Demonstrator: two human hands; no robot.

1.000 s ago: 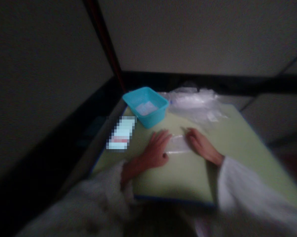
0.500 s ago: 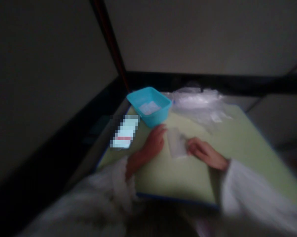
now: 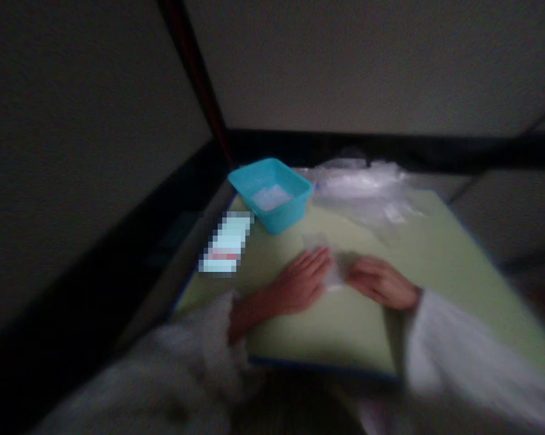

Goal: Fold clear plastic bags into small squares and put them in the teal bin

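The left hand lies flat, fingers extended, over a clear plastic sleeve on the table. The right hand curls at its right edge; whether that grip pinches cannot be told. Smoothing seems underway; the next move likely calls for light, even pressure.

The room is dim and everything looks fuzzy. Just left of the blue tub, a screen glows brightly, covered in blocky squares. Right of the tub, crinkly plastic has white shiny spots. The wall behind the tub is dark and speckly. In front of the tub, the left hand and right hand have blurry edges.
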